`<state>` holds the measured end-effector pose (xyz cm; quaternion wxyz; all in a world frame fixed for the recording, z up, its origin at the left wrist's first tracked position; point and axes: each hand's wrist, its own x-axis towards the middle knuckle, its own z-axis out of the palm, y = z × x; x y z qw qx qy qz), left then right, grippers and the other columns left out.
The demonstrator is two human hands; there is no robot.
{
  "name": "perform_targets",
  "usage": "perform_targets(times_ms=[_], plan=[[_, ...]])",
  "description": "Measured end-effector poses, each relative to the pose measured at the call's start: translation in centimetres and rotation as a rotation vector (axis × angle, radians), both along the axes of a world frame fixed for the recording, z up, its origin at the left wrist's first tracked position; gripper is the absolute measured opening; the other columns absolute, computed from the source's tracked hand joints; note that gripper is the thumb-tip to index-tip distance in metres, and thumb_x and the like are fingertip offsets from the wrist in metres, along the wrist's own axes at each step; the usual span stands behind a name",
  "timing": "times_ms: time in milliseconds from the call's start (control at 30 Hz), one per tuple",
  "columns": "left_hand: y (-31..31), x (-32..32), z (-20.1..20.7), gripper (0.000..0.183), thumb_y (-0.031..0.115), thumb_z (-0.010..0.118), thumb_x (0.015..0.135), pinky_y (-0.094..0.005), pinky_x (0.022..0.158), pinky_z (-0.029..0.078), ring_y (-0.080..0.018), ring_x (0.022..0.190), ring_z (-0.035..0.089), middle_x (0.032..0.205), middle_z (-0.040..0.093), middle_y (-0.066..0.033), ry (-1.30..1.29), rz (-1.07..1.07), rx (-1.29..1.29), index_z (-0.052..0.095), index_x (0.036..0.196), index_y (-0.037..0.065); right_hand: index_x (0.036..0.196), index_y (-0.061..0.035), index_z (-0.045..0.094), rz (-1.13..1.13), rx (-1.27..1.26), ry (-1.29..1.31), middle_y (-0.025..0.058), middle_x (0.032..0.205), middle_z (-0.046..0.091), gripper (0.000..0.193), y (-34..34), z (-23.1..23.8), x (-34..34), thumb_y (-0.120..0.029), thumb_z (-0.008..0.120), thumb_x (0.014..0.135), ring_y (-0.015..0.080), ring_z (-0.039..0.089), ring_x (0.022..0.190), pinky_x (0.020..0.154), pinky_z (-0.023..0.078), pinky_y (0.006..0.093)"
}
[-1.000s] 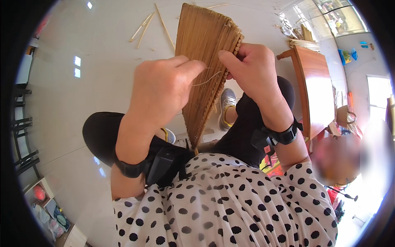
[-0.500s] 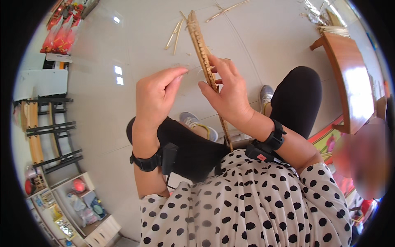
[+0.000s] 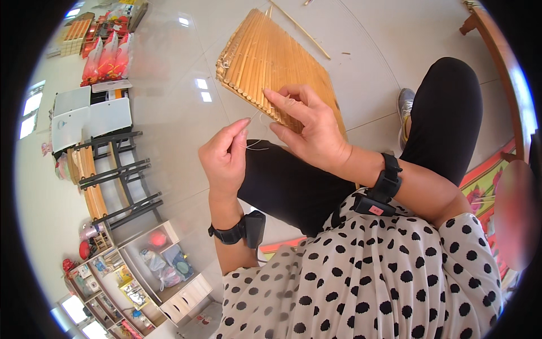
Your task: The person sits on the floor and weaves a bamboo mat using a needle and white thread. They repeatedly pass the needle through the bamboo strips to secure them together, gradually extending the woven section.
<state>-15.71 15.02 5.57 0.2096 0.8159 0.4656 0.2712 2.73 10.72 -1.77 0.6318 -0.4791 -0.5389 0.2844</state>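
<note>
A stiff mat of tan plant stalks [image 3: 282, 59] set side by side stands tilted in front of me, its face and row of cut stalk ends showing. My right hand [image 3: 316, 127] grips its near edge, fingers on the face and thumb below the edge. Left of it, my left hand [image 3: 226, 158] is closed in a pinch, thumb against forefinger, apart from the mat. A thin pale thread [image 3: 257, 148] trails from those fingertips toward the mat's edge. Whether a needle is also in the pinch is hidden.
Loose stalks [image 3: 302, 31] lie on the tiled floor beyond the mat. A wooden table [image 3: 505, 62] stands at the right. Along the left are black metal frames [image 3: 116, 169], red bags [image 3: 107, 59] and a shelf unit [image 3: 186, 294]. My dark-trousered knee [image 3: 451, 96] is right of the mat.
The mat has turned from edge-on to show its broad face. My left hand has come lower, still pinching, and the thread now shows. The view has shifted, bringing more of the left side in.
</note>
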Motion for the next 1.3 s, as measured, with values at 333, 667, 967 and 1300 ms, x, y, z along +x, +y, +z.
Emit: perform_targets(times_ms=[333, 667, 967, 1300], plan=[[-0.4, -0.5, -1.2, 0.015, -0.002, 0.066, 0.093, -0.0275, 0.066, 0.052, -0.0167, 0.07, 0.066, 0.082, 0.071, -0.0108, -0.019, 0.004, 0.093, 0.074, 0.106, 0.0, 0.14, -0.0071, 0.063, 0.046, 0.021, 0.062, 0.0135, 0.121, 0.056, 0.06, -0.1, -0.8, -0.7, 0.003, 0.078, 0.082, 0.0252, 0.061, 0.1, 0.084, 0.055, 0.0318], [-0.6, 0.4, -2.4, 0.014, -0.002, 0.068, 0.094, -0.0243, 0.064, 0.049, -0.0116, 0.068, 0.062, 0.08, 0.07, -0.0084, -0.136, 0.045, 0.063, 0.074, 0.107, -0.001, 0.14, -0.005, 0.062, 0.046, 0.069, 0.029, 0.0139, 0.122, 0.056, 0.06, 0.0, -1.1, -0.9, 0.004, 0.077, 0.083, 0.025, 0.062, 0.097, 0.081, 0.056, 0.031], [-1.2, 1.3, -0.6, 0.012, 0.0, 0.065, 0.096, -0.0274, 0.064, 0.051, -0.016, 0.067, 0.064, 0.079, 0.068, -0.0098, 0.047, 0.145, -0.025, 0.068, 0.108, 0.001, 0.141, -0.0042, 0.06, 0.032, 0.045, 0.007, 0.0144, 0.12, 0.055, 0.06, 0.1, -0.6, -0.8, 0.005, 0.076, 0.083, 0.0263, 0.063, 0.098, 0.081, 0.056, 0.0322], [-1.1, 1.5, -1.6, 0.004, 0.001, 0.066, 0.095, -0.0278, 0.061, 0.051, -0.0144, 0.063, 0.065, 0.072, 0.067, -0.0084, -0.053, 0.148, -0.035, 0.066, 0.099, 0.001, 0.141, -0.0031, 0.06, 0.02, 0.057, -0.026, 0.0141, 0.119, 0.056, 0.061, 0.0, -0.5, -0.5, 0.006, 0.075, 0.083, 0.0269, 0.065, 0.095, 0.079, 0.057, 0.0321]])
